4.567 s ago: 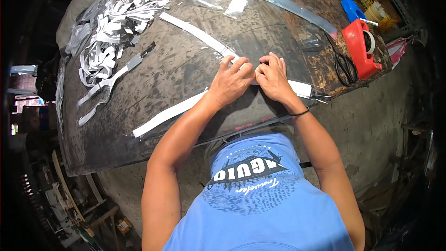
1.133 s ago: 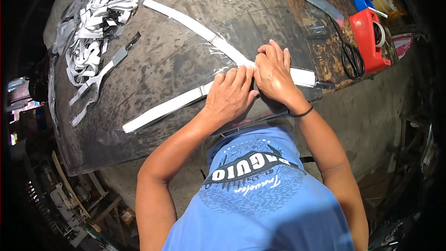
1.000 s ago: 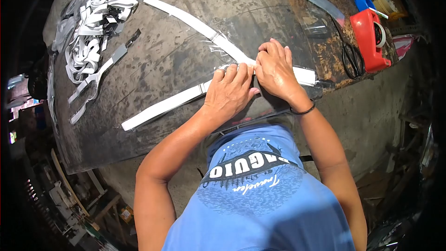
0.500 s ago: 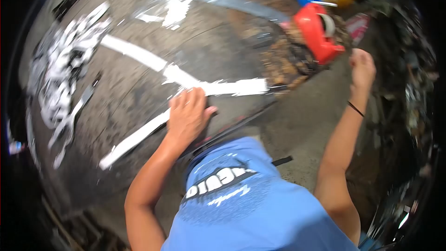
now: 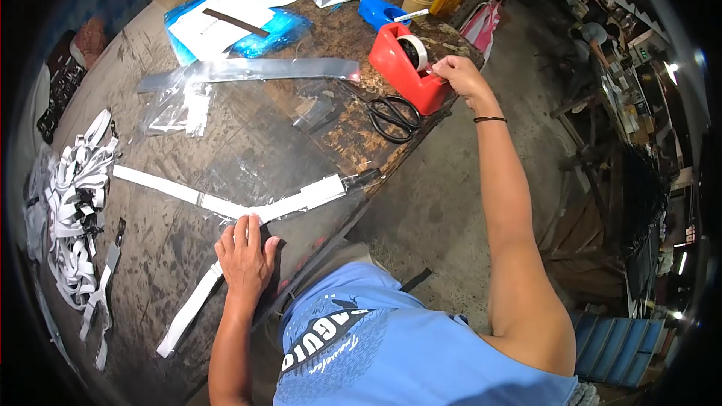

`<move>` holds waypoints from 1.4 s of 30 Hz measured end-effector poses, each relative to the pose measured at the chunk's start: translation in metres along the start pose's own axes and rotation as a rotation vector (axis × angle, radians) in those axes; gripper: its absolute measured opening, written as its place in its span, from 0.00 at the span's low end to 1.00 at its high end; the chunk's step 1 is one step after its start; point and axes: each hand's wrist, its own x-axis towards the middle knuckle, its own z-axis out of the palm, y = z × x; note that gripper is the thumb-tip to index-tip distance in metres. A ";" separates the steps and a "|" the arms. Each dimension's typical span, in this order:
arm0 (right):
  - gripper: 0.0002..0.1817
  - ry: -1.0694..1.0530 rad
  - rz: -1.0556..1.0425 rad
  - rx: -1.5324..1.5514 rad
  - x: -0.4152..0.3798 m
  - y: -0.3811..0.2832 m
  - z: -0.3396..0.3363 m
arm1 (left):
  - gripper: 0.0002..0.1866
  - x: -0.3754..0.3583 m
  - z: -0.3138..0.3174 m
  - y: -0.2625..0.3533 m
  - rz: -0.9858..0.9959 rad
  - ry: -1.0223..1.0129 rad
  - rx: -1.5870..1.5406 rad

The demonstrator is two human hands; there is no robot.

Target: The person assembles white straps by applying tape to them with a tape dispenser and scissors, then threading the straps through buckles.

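Resting flat at the lower left of the head view, the left hand (image 5: 247, 256) lies with its fingers straight and near one another, thumb apart, gripping nothing. Its fingertips touch the joint of the Y-shaped white strap (image 5: 297, 201), which is spread on the bench (image 5: 165, 271) from left to centre, probably so the arms keep their angle. At the upper right of the frame, the right hand (image 5: 466, 81) reaches to the near end of the red tape dispenser (image 5: 392, 60); its fingers are curled close together, but I cannot tell whether they pinch any tape. The dispenser stands at the bench's edge, likely for easy reach, with black scissors (image 5: 396, 119) just beside it. Heaped straps (image 5: 75, 210) lie at far left, apart from the working spot.
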 end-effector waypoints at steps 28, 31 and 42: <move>0.18 0.244 0.081 0.530 -0.043 0.037 0.009 | 0.25 0.000 0.000 0.001 -0.026 0.027 -0.029; 0.17 0.235 0.080 0.614 -0.045 0.037 0.010 | 0.25 0.000 0.001 0.001 -0.022 0.038 -0.033; 0.22 0.419 -0.120 -0.596 -0.053 0.047 -0.001 | 0.25 0.001 -0.001 0.002 -0.011 0.079 -0.043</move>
